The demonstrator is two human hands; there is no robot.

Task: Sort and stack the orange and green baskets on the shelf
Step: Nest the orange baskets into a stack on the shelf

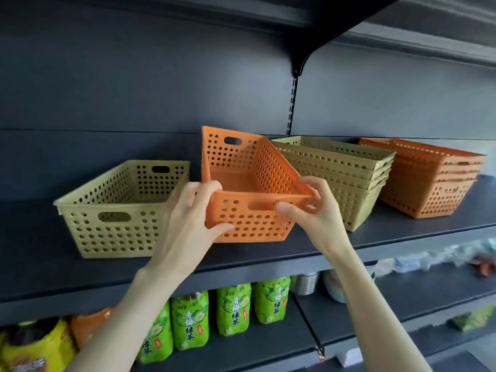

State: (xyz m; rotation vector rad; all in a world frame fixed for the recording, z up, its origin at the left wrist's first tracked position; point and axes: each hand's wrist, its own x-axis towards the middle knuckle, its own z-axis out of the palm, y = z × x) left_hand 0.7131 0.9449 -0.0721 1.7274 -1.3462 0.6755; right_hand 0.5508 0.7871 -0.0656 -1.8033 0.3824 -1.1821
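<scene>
Grip – both hands point(188, 218) point(314, 208) | orange basket point(249, 183) held between – tilted

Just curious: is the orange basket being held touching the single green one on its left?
Cannot tell. In the head view, the left hand covers the space between the held orange basket and the single green basket.
</scene>
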